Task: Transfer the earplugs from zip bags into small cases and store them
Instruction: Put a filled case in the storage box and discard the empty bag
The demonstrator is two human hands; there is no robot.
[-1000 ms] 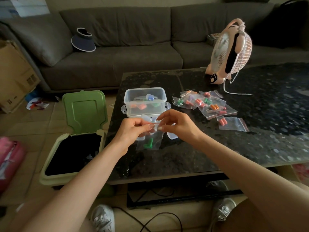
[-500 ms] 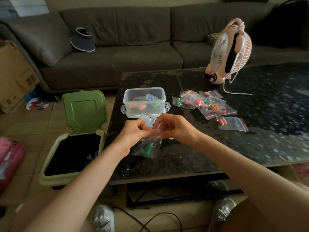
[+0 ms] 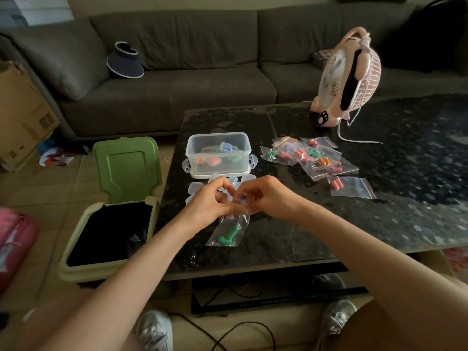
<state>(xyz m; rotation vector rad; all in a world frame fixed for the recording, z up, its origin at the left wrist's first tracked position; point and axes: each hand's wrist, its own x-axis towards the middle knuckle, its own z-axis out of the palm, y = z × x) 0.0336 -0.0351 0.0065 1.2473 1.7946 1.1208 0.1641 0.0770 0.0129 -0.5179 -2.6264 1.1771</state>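
Over the near edge of the dark table [image 3: 379, 211], pinching the top of a clear zip bag [image 3: 236, 224] from both sides: left hand [image 3: 207, 206] and right hand [image 3: 266, 198], fingertips nearly meeting. Inside the bag, green earplugs [image 3: 228, 235], hanging low. Just behind, small clear cases [image 3: 195, 187] and a clear tub [image 3: 219, 154]; off right, more filled bags [image 3: 311, 158].

Zip bag [image 3: 224, 230] top hidden; small cases [image 3: 195, 186] partly behind left hand [image 3: 205, 206].
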